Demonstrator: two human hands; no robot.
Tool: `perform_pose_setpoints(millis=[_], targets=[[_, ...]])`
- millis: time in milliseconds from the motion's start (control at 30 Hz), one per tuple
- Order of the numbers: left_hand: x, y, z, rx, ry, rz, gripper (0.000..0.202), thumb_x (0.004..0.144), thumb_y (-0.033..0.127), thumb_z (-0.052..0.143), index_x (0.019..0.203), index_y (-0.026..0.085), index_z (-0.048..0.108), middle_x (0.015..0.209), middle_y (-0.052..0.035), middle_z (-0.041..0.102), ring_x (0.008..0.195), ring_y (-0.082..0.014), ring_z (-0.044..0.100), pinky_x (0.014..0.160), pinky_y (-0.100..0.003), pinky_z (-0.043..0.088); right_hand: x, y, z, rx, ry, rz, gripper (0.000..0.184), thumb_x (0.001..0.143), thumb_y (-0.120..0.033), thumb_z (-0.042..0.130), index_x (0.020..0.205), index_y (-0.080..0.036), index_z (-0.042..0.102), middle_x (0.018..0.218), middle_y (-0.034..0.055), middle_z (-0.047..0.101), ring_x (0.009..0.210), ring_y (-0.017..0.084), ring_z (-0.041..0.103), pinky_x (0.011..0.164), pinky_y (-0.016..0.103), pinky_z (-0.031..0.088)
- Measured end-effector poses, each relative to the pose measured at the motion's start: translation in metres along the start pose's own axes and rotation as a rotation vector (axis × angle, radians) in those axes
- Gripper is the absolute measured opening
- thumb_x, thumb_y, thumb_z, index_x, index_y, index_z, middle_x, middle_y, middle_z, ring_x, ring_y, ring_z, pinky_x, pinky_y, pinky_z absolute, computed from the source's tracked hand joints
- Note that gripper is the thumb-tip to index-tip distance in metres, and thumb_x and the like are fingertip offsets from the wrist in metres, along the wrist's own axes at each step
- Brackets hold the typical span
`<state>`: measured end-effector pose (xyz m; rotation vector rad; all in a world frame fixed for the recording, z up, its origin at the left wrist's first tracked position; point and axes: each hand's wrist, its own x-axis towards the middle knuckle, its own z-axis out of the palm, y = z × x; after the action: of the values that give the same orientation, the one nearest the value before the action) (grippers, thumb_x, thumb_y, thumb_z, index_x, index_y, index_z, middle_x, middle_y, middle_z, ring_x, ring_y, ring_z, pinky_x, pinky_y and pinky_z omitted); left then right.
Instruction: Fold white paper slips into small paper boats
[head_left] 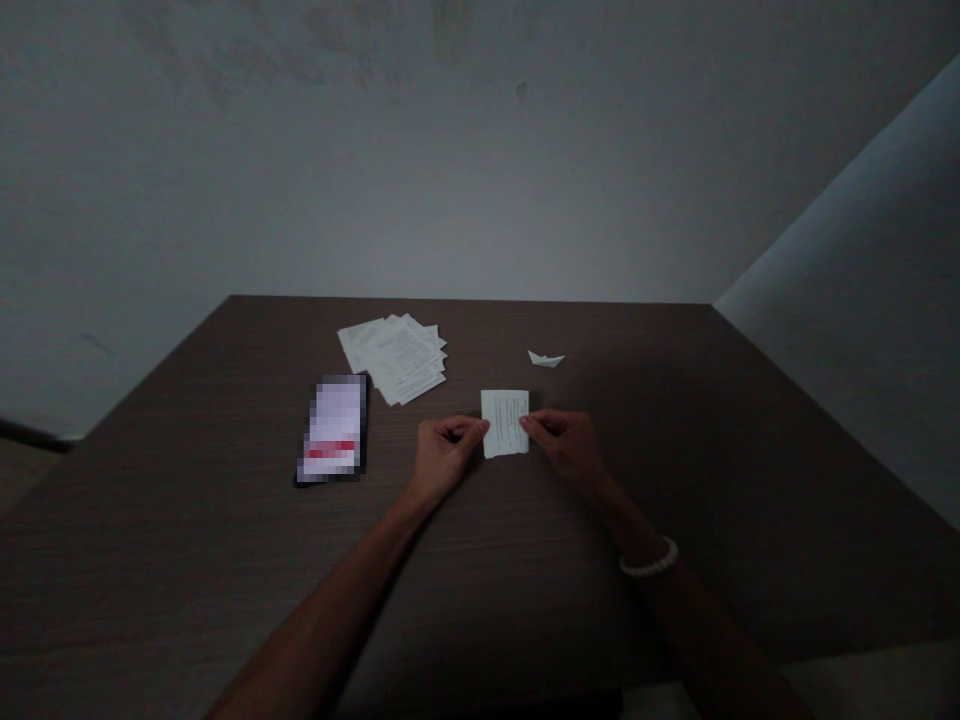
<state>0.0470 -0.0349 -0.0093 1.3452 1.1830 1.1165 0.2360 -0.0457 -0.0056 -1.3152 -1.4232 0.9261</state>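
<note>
A small folded sheet of printed white paper [505, 422] lies on the dark wooden table [225, 560]. My left hand [444, 455] pinches its left edge with curled fingers. My right hand [564, 445] pinches its right edge in the same way; a pale bead bracelet [649, 562] circles that wrist. Both forearms reach in from the bottom of the view.
A loose stack of printed sheets [396, 355] lies at the back of the table. A lit phone [333, 428] rests left of my hands. A small folded paper boat [546, 358] sits behind the right hand. Grey walls close off the table's far and right sides.
</note>
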Motion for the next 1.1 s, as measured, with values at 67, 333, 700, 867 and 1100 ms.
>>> perform_pose_setpoints(millis=[67, 333, 700, 867, 1100], targets=[[0.0002, -0.0001, -0.0001, -0.003, -0.001, -0.006, 0.030, 0.075, 0.040, 0.070, 0.078, 0.011, 0.076, 0.074, -0.0068, 0.073, 0.065, -0.0167, 0.062, 0.058, -0.024, 0.045, -0.0002, -0.0003, 0.0006, 0.007, -0.001, 0.005, 0.021, 0.080, -0.035, 0.064, 0.080, -0.018, 0.076, 0.078, 0.0042, 0.075, 0.072, 0.020, 0.070, 0.065, 0.028, 0.054], [0.0004, 0.0008, -0.0004, -0.035, -0.004, -0.016, 0.029, 0.076, 0.039, 0.069, 0.079, 0.012, 0.076, 0.072, -0.0058, 0.072, 0.062, -0.0157, 0.062, 0.057, -0.024, 0.045, -0.0006, 0.0009, 0.0001, -0.010, -0.032, 0.011, 0.024, 0.080, -0.038, 0.065, 0.076, -0.018, 0.076, 0.073, 0.0026, 0.074, 0.065, 0.018, 0.068, 0.058, 0.026, 0.051], [-0.0028, 0.0008, 0.0023, 0.096, -0.105, 0.016, 0.033, 0.082, 0.043, 0.063, 0.083, 0.013, 0.076, 0.079, -0.0066, 0.074, 0.068, -0.0180, 0.064, 0.060, -0.025, 0.046, -0.0026, -0.0001, 0.0035, -0.066, 0.154, -0.008, 0.020, 0.078, -0.035, 0.067, 0.074, -0.017, 0.075, 0.073, 0.0041, 0.074, 0.065, 0.019, 0.068, 0.059, 0.028, 0.051], [-0.0058, 0.0028, 0.0049, 0.169, -0.164, 0.050, 0.032, 0.084, 0.041, 0.062, 0.079, 0.014, 0.076, 0.077, -0.0061, 0.074, 0.068, -0.0179, 0.064, 0.062, -0.025, 0.046, -0.0040, -0.0022, 0.0040, -0.101, 0.207, -0.015, 0.022, 0.079, -0.038, 0.065, 0.075, -0.018, 0.075, 0.073, 0.0045, 0.074, 0.065, 0.019, 0.068, 0.059, 0.028, 0.051], [-0.0074, 0.0012, 0.0062, 0.134, -0.176, 0.016, 0.032, 0.081, 0.043, 0.065, 0.085, 0.013, 0.076, 0.078, -0.0077, 0.075, 0.063, -0.0173, 0.064, 0.055, -0.024, 0.044, -0.0059, -0.0030, 0.0067, -0.137, 0.221, -0.045, 0.022, 0.080, -0.037, 0.065, 0.075, -0.019, 0.075, 0.074, 0.0042, 0.074, 0.062, 0.018, 0.067, 0.060, 0.028, 0.050]])
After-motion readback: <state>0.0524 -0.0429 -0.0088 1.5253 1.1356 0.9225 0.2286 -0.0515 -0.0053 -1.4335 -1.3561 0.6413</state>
